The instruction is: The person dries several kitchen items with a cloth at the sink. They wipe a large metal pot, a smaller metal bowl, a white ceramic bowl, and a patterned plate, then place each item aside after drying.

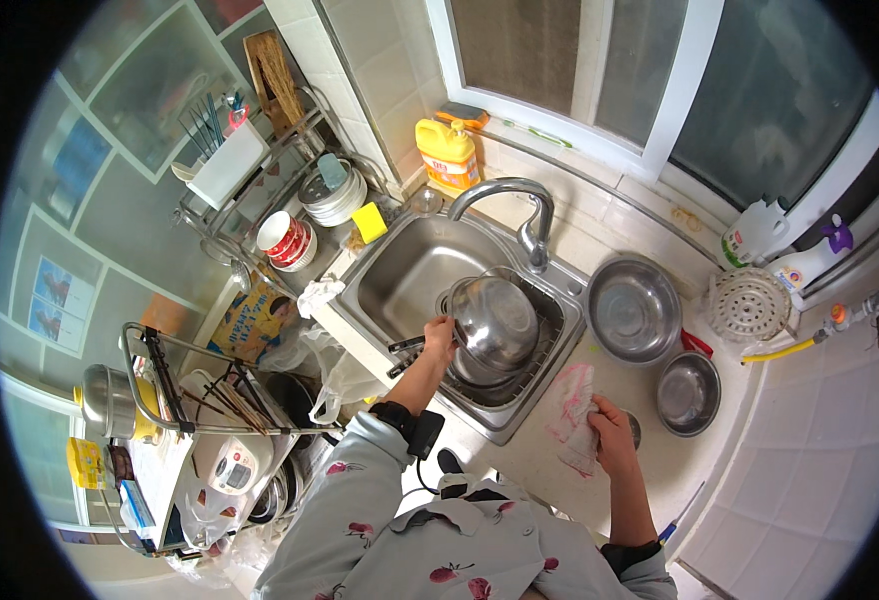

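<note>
My left hand (440, 339) grips the near left rim of a shiny metal bowl (496, 319), which is tilted over the right basin of a stainless-steel double sink (417, 262). Under the bowl, other metal cookware and a wire rack (551, 330) show in that basin; black handles stick out by my left wrist. On the counter right of the sink, my right hand (610, 433) pinches the edge of a white cloth with pink marks (571, 420). A small round metal object (632, 430) is partly hidden behind that hand. The curved faucet (503, 187) arches above the sink.
Two metal bowls, a large one (634, 309) and a smaller one (688, 394), sit on the right counter. Behind the sink stands a yellow detergent jug (448, 154). Stacked bowls (287, 241), plates (340, 199) and a yellow sponge (369, 223) are at the left. A knife (681, 514) lies near my right forearm.
</note>
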Tool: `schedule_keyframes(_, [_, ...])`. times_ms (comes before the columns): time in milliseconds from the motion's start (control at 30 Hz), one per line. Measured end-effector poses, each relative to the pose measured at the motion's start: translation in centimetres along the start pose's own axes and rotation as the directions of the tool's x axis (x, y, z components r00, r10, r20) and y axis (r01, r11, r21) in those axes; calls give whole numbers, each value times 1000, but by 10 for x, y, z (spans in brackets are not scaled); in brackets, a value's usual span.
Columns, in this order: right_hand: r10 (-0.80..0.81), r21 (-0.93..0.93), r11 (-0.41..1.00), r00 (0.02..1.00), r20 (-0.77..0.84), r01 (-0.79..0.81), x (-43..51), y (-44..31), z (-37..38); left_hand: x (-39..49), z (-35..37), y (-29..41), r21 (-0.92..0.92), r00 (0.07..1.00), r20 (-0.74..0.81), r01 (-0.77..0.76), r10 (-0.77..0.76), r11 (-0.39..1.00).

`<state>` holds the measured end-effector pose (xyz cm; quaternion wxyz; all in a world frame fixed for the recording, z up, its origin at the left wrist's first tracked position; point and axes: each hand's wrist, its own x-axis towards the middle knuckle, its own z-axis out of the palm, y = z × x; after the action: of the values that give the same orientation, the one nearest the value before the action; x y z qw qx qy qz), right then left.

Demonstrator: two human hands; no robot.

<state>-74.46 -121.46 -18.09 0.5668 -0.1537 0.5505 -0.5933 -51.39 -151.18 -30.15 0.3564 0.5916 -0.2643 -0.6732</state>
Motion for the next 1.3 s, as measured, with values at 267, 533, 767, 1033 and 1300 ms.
schedule_keyframes(267, [-173, 315, 935, 985, -4, 165, 10, -3, 2, -52, 23, 45, -35, 967, 53, -248, 249, 968])
schedule_keyframes(533, [-615, -382, 715, 787, 53, 585, 57, -45, 64, -126, 6, 134, 365, 728, 378, -685, 573, 631])
schedule_keyframes(767, [-627, -635, -222, 390, 675, 740, 56, -108, 209, -168, -3, 174, 485, 348, 584, -874, 734, 29])
schedule_keyframes(1033, [-492, -525, -30, 445, 748, 851, 56, -133, 258, -189, -25, 190, 520, 202, 586, -836, 785, -174])
schedule_keyframes(1300, [-290, -379, 628, 656, 697, 680, 59, -136, 239, -206, -30, 203, 489, 217, 610, -860, 762, -146])
